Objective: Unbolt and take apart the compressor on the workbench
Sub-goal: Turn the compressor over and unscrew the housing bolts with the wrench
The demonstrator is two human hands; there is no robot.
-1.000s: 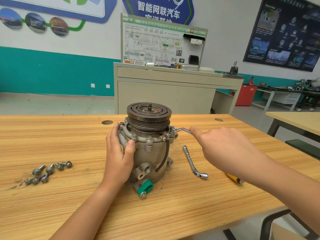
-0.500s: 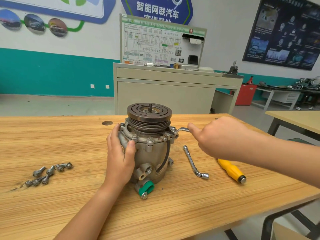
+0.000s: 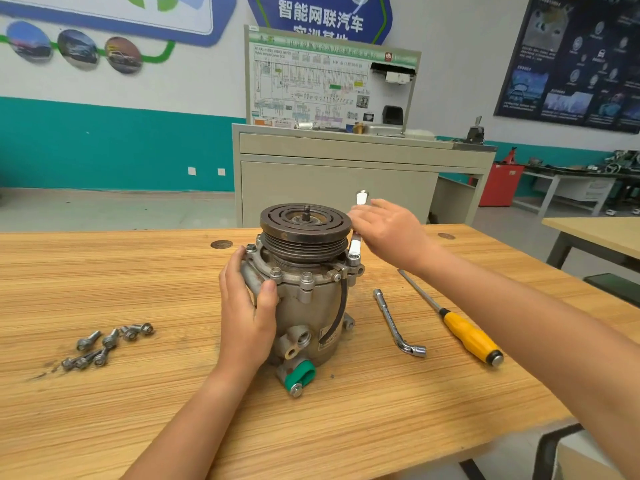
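The compressor (image 3: 311, 310) stands upright on the workbench (image 3: 104, 271), its dark grooved pulley (image 3: 304, 220) on top. My left hand (image 3: 247, 306) grips the left side of its body just below the bolted flange. A silver wrench (image 3: 361, 197) sits on a bolt at the flange's right side, with its handle pointing away from me. My right hand (image 3: 391, 233) lies against the middle of that handle with fairly straight, blurred fingers. Several removed bolts (image 3: 107, 344) lie loose at the left.
An L-shaped socket wrench (image 3: 394, 323) and a yellow-handled screwdriver (image 3: 467, 336) lie right of the compressor. A grey training cabinet (image 3: 329, 188) stands behind the bench, and another table (image 3: 595, 233) is at the right. The bench's front edge runs close to my arms.
The wrench handle has swung from pointing right to pointing away from me. My right hand followed it and went from a fist to straighter fingers. My left hand stayed put.
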